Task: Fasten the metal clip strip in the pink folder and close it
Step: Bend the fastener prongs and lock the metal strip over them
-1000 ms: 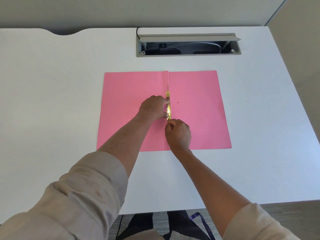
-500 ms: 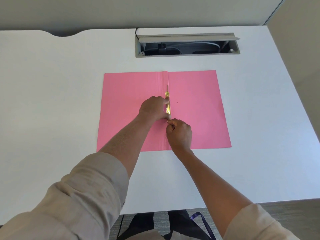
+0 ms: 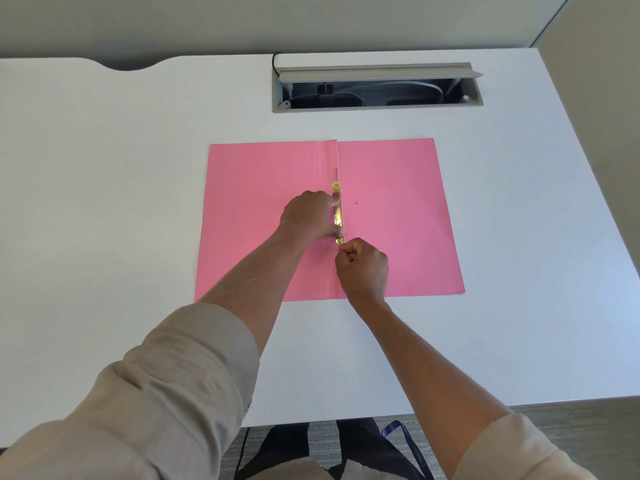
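The pink folder [image 3: 270, 216] lies open on the white worktop [image 3: 104, 202]. The left hand [image 3: 306, 216] presses the metal clip strip [image 3: 337, 213] flat on the spine (so it cannot slide), while the right hand [image 3: 362, 266], curled closed, pinches its near end.

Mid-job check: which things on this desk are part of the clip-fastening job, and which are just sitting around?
In the job:
- pink folder, lying open
- metal clip strip along its spine
- left hand pressing beside the strip
- right hand pinching at the strip's near end

Just there:
- cable tray in the white desk, flap open
- purple lanyard below the desk edge
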